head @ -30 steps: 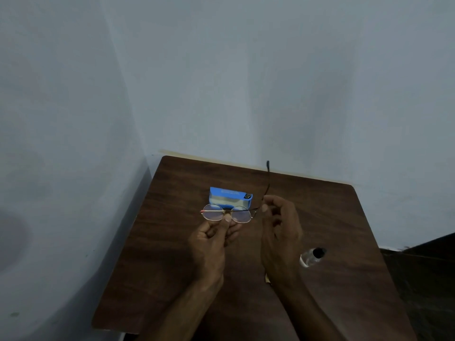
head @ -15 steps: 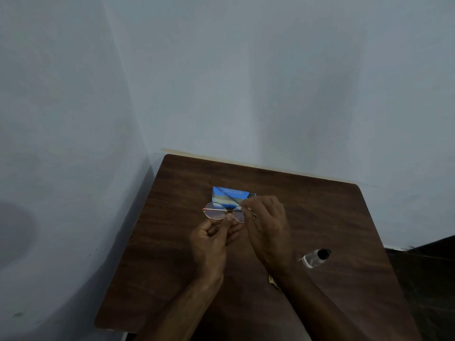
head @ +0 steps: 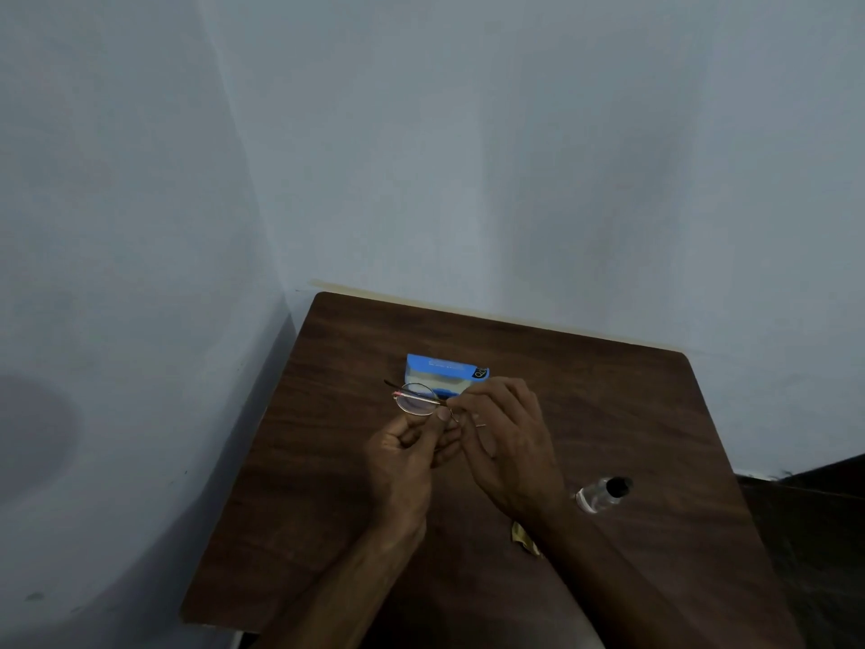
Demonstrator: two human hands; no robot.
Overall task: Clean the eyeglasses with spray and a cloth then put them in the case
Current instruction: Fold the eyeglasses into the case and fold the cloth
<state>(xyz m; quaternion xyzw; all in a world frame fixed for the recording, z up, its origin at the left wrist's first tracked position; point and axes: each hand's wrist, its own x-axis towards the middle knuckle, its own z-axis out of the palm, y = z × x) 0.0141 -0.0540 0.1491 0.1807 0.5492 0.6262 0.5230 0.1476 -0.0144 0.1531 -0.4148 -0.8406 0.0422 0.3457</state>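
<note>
Thin-rimmed round eyeglasses (head: 415, 398) are held above the brown table (head: 337, 461), both temples folded across the lenses. My left hand (head: 407, 454) pinches the frame from below near the bridge. My right hand (head: 508, 435) grips the right side of the frame, covering that lens. Just behind the glasses lies a blue case (head: 444, 370). A small clear spray bottle (head: 601, 494) with a black cap lies on its side at the right. A bit of yellow cloth (head: 522, 537) peeks out from under my right forearm.
The table stands in a corner, with pale walls at its back and left. Dark floor shows past the table's right edge. Bare wood lies along the left and the far right of the table.
The right temple stood open and upright a second ago; my right hand has folded it down across the lenses and now covers the right lens.
</note>
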